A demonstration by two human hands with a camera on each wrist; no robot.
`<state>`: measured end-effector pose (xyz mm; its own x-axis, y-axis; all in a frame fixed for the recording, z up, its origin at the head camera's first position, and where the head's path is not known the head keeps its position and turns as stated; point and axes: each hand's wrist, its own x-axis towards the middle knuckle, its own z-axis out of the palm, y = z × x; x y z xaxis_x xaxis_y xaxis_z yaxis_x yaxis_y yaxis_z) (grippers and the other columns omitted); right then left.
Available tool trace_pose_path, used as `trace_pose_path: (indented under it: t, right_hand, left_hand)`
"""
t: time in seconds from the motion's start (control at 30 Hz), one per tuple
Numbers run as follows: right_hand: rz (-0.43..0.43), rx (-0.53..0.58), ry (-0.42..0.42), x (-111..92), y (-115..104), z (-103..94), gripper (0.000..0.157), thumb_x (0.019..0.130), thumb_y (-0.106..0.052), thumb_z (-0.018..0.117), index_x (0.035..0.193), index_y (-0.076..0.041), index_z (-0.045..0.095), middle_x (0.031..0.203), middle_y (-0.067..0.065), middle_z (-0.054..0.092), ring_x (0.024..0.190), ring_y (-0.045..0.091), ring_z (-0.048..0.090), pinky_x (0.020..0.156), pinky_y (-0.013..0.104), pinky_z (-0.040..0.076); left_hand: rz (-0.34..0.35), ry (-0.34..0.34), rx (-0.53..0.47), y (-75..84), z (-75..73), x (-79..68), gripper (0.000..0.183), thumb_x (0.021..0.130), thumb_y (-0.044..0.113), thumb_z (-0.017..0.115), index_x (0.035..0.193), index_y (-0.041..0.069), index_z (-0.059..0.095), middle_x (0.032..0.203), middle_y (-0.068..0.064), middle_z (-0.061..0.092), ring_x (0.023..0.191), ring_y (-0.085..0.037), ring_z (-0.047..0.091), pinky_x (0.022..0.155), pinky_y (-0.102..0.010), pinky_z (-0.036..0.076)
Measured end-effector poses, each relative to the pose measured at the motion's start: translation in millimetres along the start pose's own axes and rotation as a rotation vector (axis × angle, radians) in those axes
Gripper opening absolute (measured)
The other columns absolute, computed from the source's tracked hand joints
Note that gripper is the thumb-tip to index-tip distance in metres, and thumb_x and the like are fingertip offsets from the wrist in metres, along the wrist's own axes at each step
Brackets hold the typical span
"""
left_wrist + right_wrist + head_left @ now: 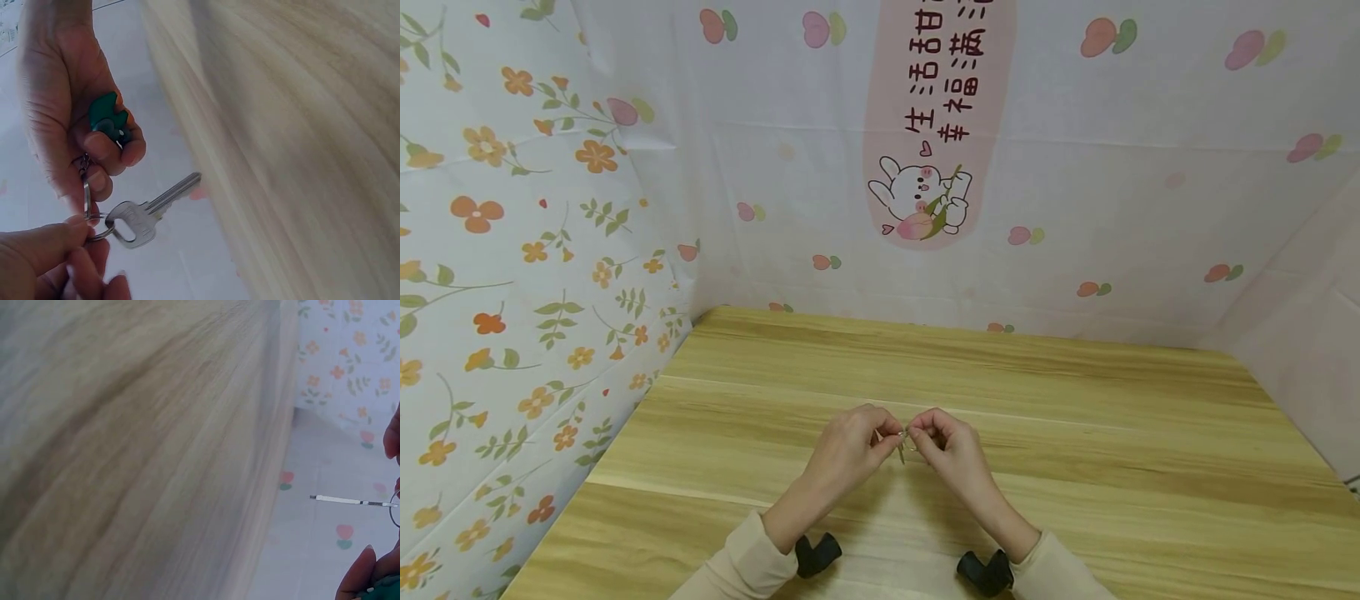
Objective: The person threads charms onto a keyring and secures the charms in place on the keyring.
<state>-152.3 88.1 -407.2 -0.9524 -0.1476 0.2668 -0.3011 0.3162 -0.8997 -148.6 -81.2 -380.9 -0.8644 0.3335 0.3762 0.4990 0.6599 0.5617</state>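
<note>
"Since both hands meet in the middle, what has each one got?"

"The left hand [853, 437] pinches a thin metal ring [104, 235]. The right hand [953, 443] is curled round a green charm [103, 112], and a small chain [84, 164] shows just beside it."

"And the key [145, 217]?"

"Between the hands, nearer the left one. Its head is threaded on the ring; its blade juts out, clear of both hands, above the table [1097, 417]."

"So where might it go wrong?"

"At that left pinch, I'd say. There's very little metal to grip, so a slip could let the ring twist away. I can't tell exactly how ring and chain join, as skin hides part of it. If that link is loose, the key could drop below the hands."

"And tugging?"

"Pulling the hands apart too hard might spread the ring, and the key could slide off."
</note>
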Motion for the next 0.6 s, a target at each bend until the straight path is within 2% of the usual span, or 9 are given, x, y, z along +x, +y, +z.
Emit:
trace_pose_path:
  t: [0.27, 0.37, 0.5, 0.6]
  right_hand:
    - [0.056, 0.079, -0.017, 0.0, 1.4, -2.1, 0.009, 0.093, -0.001, 0.061, 0.089, 0.006, 0.065, 0.068, -0.001, 0.056, 0.055, -0.001, 0.047, 0.050, 0.017, 0.041]
    - [0.022, 0.052, -0.012, -0.8, 1.7, -1.6, 0.007, 0.092, -0.001, 0.062, 0.088, 0.004, 0.065, 0.067, 0.002, 0.056, 0.054, -0.002, 0.045, 0.049, 0.017, 0.038]
    - [-0.070, -0.029, 0.003, -2.6, 2.7, -0.5, 0.006, 0.091, 0.001, 0.064, 0.085, 0.000, 0.066, 0.066, 0.004, 0.057, 0.055, -0.004, 0.041, 0.048, 0.016, 0.036]
    - [-0.135, -0.075, 0.014, -3.3, 3.1, 0.2, 0.008, 0.090, 0.002, 0.064, 0.083, -0.003, 0.066, 0.066, 0.003, 0.058, 0.057, -0.005, 0.040, 0.049, 0.016, 0.037]
  left_hand:
    - [0.008, 0.055, -0.063, -1.8, 1.5, -0.2, 0.005, 0.081, 0.006, 0.077, 0.080, 0.010, 0.074, 0.076, 0.000, 0.071, 0.060, -0.003, 0.054, 0.055, -0.014, 0.042]
    - [0.004, 0.025, -0.068, -2.3, 1.4, 0.1, 0.006, 0.081, 0.006, 0.077, 0.080, 0.010, 0.074, 0.078, 0.000, 0.072, 0.060, -0.003, 0.055, 0.055, -0.014, 0.042]
    - [-0.005, -0.032, -0.072, -2.2, 0.5, 0.3, 0.005, 0.083, 0.007, 0.076, 0.080, 0.010, 0.073, 0.079, 0.000, 0.072, 0.060, -0.003, 0.057, 0.054, -0.013, 0.043]
    - [-0.009, -0.040, -0.063, -1.0, -0.1, 0.1, 0.005, 0.083, 0.009, 0.076, 0.080, 0.011, 0.073, 0.078, 0.000, 0.071, 0.060, -0.003, 0.056, 0.053, -0.013, 0.042]
